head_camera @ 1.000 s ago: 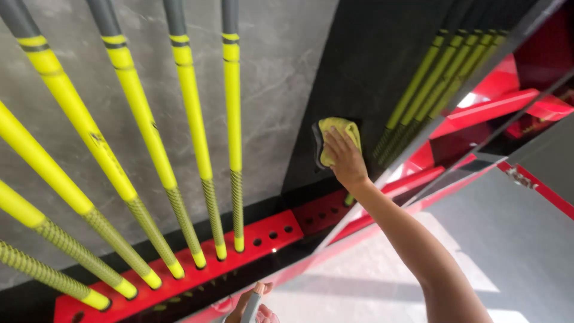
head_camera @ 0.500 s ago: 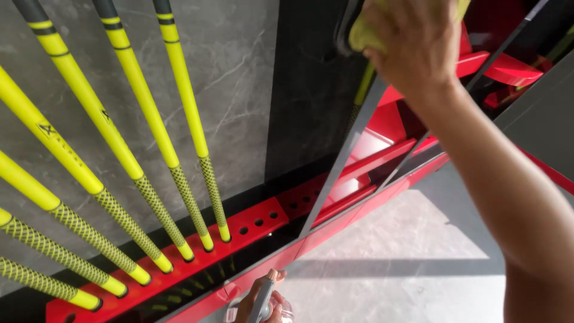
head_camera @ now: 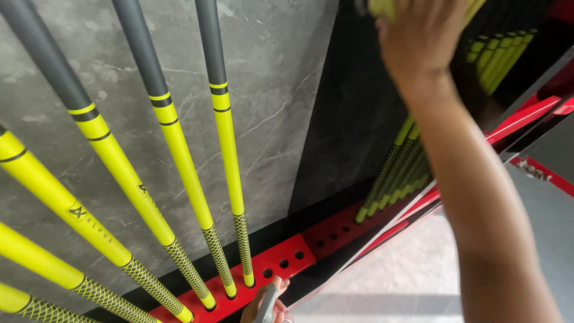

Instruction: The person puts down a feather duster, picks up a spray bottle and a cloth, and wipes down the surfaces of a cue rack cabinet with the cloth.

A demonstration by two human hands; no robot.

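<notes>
At the far left, several yellow poles (head_camera: 179, 155) with grey upper shafts and cross-hatched grips lean against a grey marbled wall panel (head_camera: 269, 90), their lower ends seated in a red rack with round holes (head_camera: 287, 258). 3 of the poles stand side by side just left of the black mirror panel (head_camera: 347, 131), and more slant in from the left edge of the rack.

Just below the red rack, at the bottom edge of the view, the person's left hand (head_camera: 263, 305) is curled around a slim grey object (head_camera: 269, 298); what kind of object it is cannot be told, since only its top shows.

Right of the rack's holes, the black mirror panel shows a reflection of yellow poles (head_camera: 400, 173).

Further right, above the rack and against the top of the mirror panel, the right hand (head_camera: 421, 36) is raised with the arm reaching up through the view. Its fingers are closed down over a yellow cloth (head_camera: 382, 7), pressing it flat to the glossy black surface. Only the cloth's edge shows at the top of the frame
</notes>
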